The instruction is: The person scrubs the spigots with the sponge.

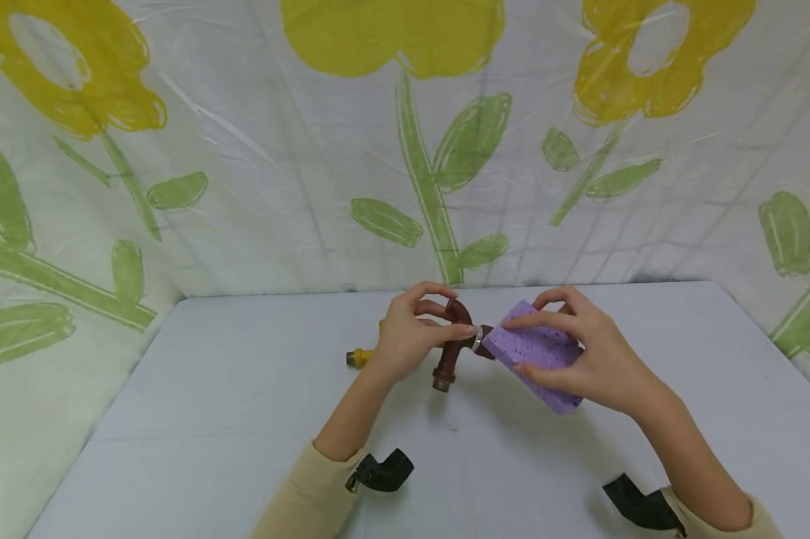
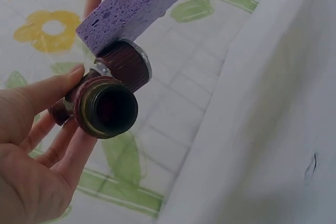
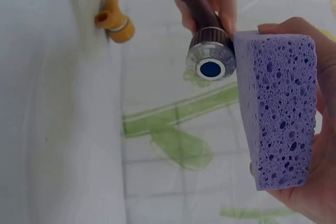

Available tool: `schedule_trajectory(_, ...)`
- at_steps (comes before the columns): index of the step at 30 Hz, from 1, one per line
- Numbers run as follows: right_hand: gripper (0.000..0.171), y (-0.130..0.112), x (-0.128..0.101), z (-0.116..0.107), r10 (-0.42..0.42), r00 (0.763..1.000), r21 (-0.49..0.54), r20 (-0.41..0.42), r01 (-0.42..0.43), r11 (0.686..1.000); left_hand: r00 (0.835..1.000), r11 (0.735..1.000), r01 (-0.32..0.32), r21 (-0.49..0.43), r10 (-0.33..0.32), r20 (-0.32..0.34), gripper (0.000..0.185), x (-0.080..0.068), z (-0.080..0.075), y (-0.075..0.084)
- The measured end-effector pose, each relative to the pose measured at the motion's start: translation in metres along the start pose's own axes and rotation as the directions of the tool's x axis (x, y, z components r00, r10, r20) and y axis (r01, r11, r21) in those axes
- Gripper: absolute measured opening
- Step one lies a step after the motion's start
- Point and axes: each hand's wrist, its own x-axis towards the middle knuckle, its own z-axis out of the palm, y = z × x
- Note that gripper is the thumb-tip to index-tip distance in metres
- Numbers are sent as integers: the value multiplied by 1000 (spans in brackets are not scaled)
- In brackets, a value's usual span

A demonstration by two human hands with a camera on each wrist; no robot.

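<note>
The left hand [image 1: 405,337] holds a brown tap [image 1: 454,346] up above the counter [image 1: 243,419], with its fingers and thumb curled around the tap's body. The tap's open spout [image 2: 107,107] points down. The right hand [image 1: 590,355] grips a purple sponge [image 1: 534,353], fingers on top and thumb below. One corner of the sponge touches the tap's round knob [image 3: 211,60], which has a silver rim and a blue dot. A yellow tap [image 3: 114,15] lies on the counter behind the left hand.
</note>
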Motion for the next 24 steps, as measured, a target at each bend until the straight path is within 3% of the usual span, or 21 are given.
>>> schedule_trajectory(7, 55, -1, 1, 4, -39, 995, -58, -95, 34, 998, 1000, 996, 22, -86, -23, -11, 41, 0, 3, -1)
schedule_trajectory(16, 54, 0, 1, 4, -105, 993, -59, -48, 102, 993, 996, 990, 54, -129, -62, -58, 39, 0, 6, -3)
schedule_trajectory(24, 58, 0, 1, 5, -138, 982, -86, -127, 128, 988, 995, 974, 81, -211, -92, -46, 35, 0, 7, -4)
